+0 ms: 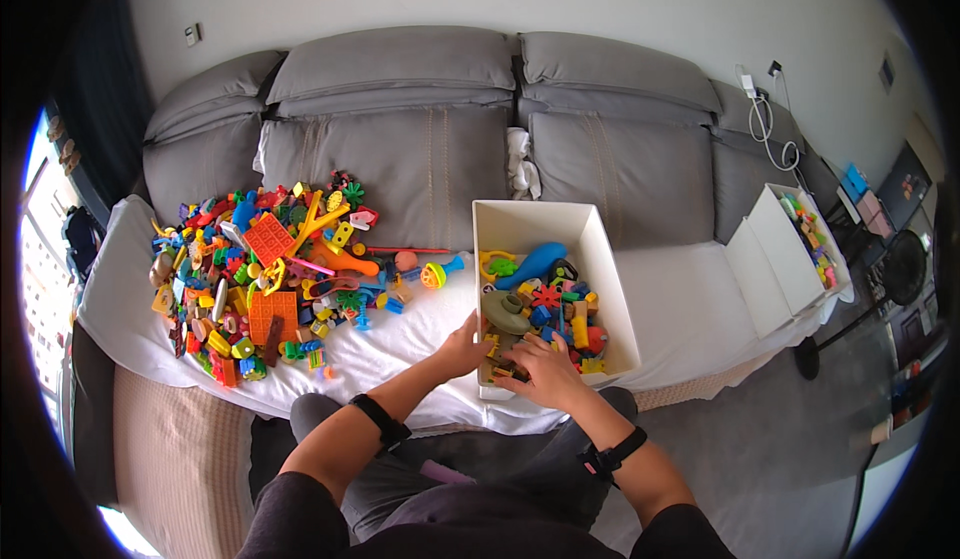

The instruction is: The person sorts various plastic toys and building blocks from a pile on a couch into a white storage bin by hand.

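Right in front of me, a white box (619,304) stands on the covered sofa seat with mixed toys inside. My left hand (459,350) is at its left wall, fingers on both sides of the rim. Over the toys at the box's near end, my right hand (546,373) has its fingers spread, with nothing visible in its grasp; its fingertips partly cover small pieces. Around the hands inside the box lie an olive-green rounded toy (504,313), a red star-shaped piece (546,296), a yellow block (580,325) and a long blue toy (534,265).
Left of the box, a large toy pile (225,281) includes orange studded plates (273,319). A yellow-and-blue rattle (435,274) lies between pile and box. Grey sofa backrests (390,161) rise behind. Another white box (780,266) with toys stands at the far right on the white cloth (675,289).
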`<act>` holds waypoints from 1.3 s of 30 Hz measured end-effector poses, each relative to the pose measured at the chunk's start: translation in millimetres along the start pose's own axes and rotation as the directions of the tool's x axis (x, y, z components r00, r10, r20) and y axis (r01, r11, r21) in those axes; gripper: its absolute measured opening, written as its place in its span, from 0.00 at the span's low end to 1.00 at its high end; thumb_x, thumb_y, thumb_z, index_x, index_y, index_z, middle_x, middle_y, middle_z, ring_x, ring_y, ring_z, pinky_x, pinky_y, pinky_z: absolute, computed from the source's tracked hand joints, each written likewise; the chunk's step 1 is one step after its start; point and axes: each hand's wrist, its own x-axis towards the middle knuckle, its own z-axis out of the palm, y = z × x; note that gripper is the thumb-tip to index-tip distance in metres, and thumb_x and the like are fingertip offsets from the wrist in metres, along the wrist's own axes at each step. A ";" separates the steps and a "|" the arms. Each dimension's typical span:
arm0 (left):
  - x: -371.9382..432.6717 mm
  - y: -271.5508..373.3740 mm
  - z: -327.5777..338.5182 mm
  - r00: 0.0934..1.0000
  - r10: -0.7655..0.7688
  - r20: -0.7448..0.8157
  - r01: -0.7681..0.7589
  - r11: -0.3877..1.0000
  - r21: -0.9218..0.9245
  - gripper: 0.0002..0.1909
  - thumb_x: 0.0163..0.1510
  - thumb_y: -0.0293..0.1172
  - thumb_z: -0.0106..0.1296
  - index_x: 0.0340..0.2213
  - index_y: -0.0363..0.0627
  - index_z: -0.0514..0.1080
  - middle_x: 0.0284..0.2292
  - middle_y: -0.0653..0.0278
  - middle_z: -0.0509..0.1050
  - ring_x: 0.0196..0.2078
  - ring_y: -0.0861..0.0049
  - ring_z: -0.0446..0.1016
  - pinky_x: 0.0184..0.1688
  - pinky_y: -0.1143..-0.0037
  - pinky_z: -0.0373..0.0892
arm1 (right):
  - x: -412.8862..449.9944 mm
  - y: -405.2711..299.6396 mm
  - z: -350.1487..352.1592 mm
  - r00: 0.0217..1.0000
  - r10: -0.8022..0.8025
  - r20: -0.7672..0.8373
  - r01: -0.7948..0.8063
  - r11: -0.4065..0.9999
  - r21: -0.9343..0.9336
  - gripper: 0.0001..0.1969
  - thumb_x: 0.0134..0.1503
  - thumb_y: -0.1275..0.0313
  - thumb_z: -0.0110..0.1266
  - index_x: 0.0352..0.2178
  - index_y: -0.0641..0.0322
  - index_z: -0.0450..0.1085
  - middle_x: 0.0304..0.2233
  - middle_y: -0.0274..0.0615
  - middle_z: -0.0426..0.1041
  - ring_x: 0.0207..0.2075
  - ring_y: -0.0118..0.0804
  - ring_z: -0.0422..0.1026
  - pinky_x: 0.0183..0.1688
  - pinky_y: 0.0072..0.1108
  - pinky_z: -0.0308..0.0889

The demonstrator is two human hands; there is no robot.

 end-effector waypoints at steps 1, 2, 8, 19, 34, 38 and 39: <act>2.7 1.8 3.5 0.996 -0.089 0.030 0.088 0.995 0.037 0.39 0.49 0.36 0.50 0.58 0.34 0.48 0.45 0.39 0.69 0.49 0.51 0.69 0.51 0.66 0.66 | -3.1 0.5 -1.7 1.000 0.015 0.001 -0.015 0.999 -0.035 0.25 0.48 0.52 0.58 0.41 0.61 0.71 0.41 0.42 0.72 0.48 0.42 0.67 0.56 0.45 0.47; 7.2 5.2 6.5 0.999 -0.022 0.026 0.020 0.998 0.059 0.39 0.49 0.36 0.49 0.58 0.33 0.47 0.45 0.40 0.69 0.48 0.51 0.70 0.50 0.66 0.66 | -4.1 2.0 -4.1 1.000 0.030 0.002 -0.030 0.997 -0.071 0.25 0.47 0.51 0.58 0.38 0.60 0.72 0.38 0.39 0.73 0.47 0.40 0.68 0.56 0.47 0.45; 21.3 18.3 38.9 0.995 0.049 0.081 -0.048 0.999 -0.010 0.39 0.49 0.36 0.50 0.58 0.32 0.48 0.45 0.41 0.70 0.47 0.51 0.71 0.48 0.67 0.67 | -13.6 14.6 -24.9 0.987 0.125 -0.104 -0.134 0.987 -0.087 0.23 0.47 0.51 0.58 0.36 0.58 0.72 0.36 0.39 0.73 0.46 0.41 0.67 0.55 0.48 0.47; 32.8 -110.7 -72.9 0.895 0.025 -0.446 0.103 0.960 0.259 0.37 0.48 0.35 0.55 0.56 0.37 0.53 0.55 0.39 0.57 0.55 0.50 0.61 0.54 0.65 0.62 | 159.3 -20.5 78.6 1.000 0.005 -0.009 -0.005 0.999 -0.040 0.25 0.43 0.75 0.59 0.46 0.60 0.63 0.43 0.46 0.67 0.47 0.49 0.66 0.48 0.33 0.63; 70.3 -86.7 -99.5 0.927 -0.302 -0.221 0.374 0.715 0.591 0.56 0.33 0.51 0.66 0.59 0.52 0.48 0.56 0.58 0.54 0.56 0.46 0.56 0.45 0.55 0.68 | 270.3 48.6 169.7 0.844 0.354 0.403 -0.225 0.916 -0.333 0.33 0.43 0.63 0.60 0.50 0.51 0.55 0.39 0.51 0.73 0.44 0.52 0.72 0.46 0.37 0.65; 36.2 -84.6 -78.2 0.947 -0.211 -0.243 0.315 0.762 0.565 0.42 0.38 0.37 0.62 0.55 0.53 0.56 0.52 0.62 0.60 0.50 0.50 0.62 0.44 0.60 0.70 | 225.2 42.6 160.8 0.840 0.384 0.384 -0.294 0.916 -0.272 0.33 0.43 0.62 0.60 0.50 0.50 0.55 0.40 0.51 0.72 0.44 0.51 0.71 0.46 0.36 0.66; 26.9 -89.6 -75.7 0.946 -0.211 -0.244 0.316 0.759 0.569 0.42 0.38 0.37 0.62 0.55 0.53 0.56 0.52 0.62 0.60 0.50 0.50 0.62 0.44 0.60 0.70 | 215.5 40.3 157.7 0.841 0.381 0.383 -0.294 0.918 -0.268 0.33 0.43 0.62 0.60 0.50 0.50 0.55 0.40 0.51 0.72 0.44 0.51 0.71 0.46 0.36 0.66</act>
